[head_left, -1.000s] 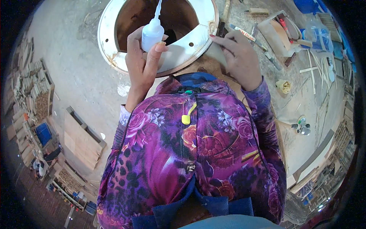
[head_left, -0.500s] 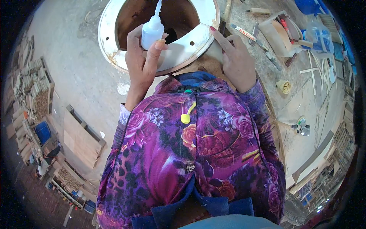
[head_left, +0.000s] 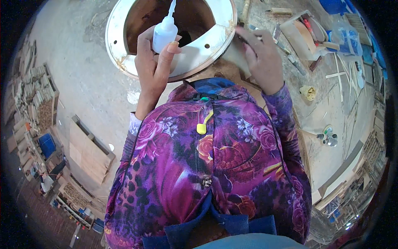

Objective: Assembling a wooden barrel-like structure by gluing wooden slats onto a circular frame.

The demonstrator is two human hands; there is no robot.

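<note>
Grey floor (head_left: 83, 54), one white rim (head_left: 192, 59), two holes (head_left: 207, 46), left fingers (head_left: 165, 64) clamped on one bottle (head_left: 165, 35), right fingers (head_left: 253, 42) apart

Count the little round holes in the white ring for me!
2: left hole and right hole on the white ring. The left hand or picture edge may hide more.

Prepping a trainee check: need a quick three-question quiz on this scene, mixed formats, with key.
1. Which hand has its grip on the white bottle?
2. True or false: both hands hold the bottle.
3. The red object in the open box lies:
a) inside the round white rim
b) to the person's right
c) to the person's left

Key:
1. The left hand.
2. False; the right hand is near the rim.
3. b
</note>
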